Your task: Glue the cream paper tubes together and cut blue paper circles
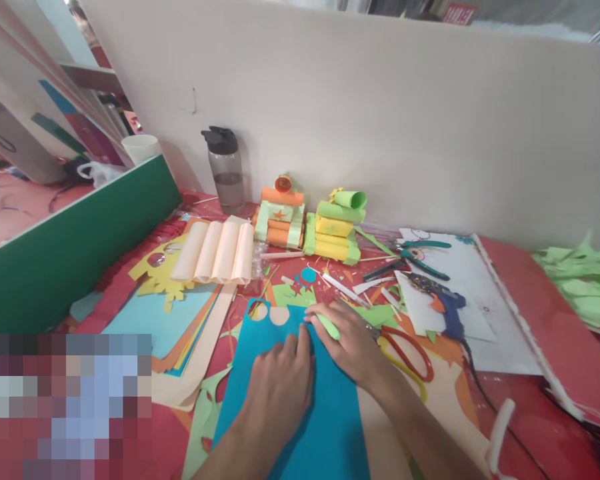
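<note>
A person's left hand point(280, 387) lay flat, fingers spread and gripping nothing, on a blue paper sheet point(305, 413) at lower centre of the frame, while the right hand point(353, 343) just beside it had its fingers closed round a pale green pen point(327, 327), its tip at the sheet's upper edge. Two round holes point(270, 312) already showed along that edge. By the look of it, marking near the edge would go best with the flat hand pressing the sheet firmly so it could not slide on the littered red tabletop point(555, 400), and with the pen kept clear of the holes. Red-handled scissors point(405, 353) lay touching the right wrist; a blue glue gun point(447, 303) rested to their right on white paper. At upper centre a dark water bottle point(227, 170), lid shut, held some liquid at its lower part; a white cup point(141, 148) at upper left stood with its contents hidden. Rolled paper models in orange point(280, 223) and yellow-green point(337, 230) stood against the beige wall, with cream paper rolls point(215, 252) to their left.
</note>
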Motion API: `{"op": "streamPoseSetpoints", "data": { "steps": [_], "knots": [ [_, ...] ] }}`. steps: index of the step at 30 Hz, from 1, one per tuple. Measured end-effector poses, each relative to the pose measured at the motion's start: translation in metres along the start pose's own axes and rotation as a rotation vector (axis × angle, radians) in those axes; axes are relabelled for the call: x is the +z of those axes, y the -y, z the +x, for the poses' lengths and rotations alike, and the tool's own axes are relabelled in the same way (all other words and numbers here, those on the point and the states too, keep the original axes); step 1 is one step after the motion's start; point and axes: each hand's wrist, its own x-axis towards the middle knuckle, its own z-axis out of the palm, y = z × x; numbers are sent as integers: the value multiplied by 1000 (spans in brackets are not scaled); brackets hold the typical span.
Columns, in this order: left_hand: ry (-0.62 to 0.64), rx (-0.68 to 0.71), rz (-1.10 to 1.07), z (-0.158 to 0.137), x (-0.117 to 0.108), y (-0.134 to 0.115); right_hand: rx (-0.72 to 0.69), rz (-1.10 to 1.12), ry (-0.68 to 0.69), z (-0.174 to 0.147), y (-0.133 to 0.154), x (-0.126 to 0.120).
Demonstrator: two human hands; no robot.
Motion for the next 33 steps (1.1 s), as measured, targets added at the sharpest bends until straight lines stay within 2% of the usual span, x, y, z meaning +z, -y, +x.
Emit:
{"op": "streamPoseSetpoints", "data": {
  "steps": [5, 10, 12, 21, 33],
  "knots": [
    [-17, -41, 145, 1, 10, -9, 67, 56, 8, 4, 1, -3],
    [1, -44, 154, -1, 13, -11, 165, 392, 113, 18, -5, -3],
    [8, -50, 144, -1, 12, -11, 183, 444, 144, 23, -9, -1],
    [8, -71, 193, -3, 17, -17, 157, 450, 218, 32, -13, 3],
    [6, -82, 134, -2, 13, -18, 110, 367, 185, 29, -11, 2]
  ]
}}
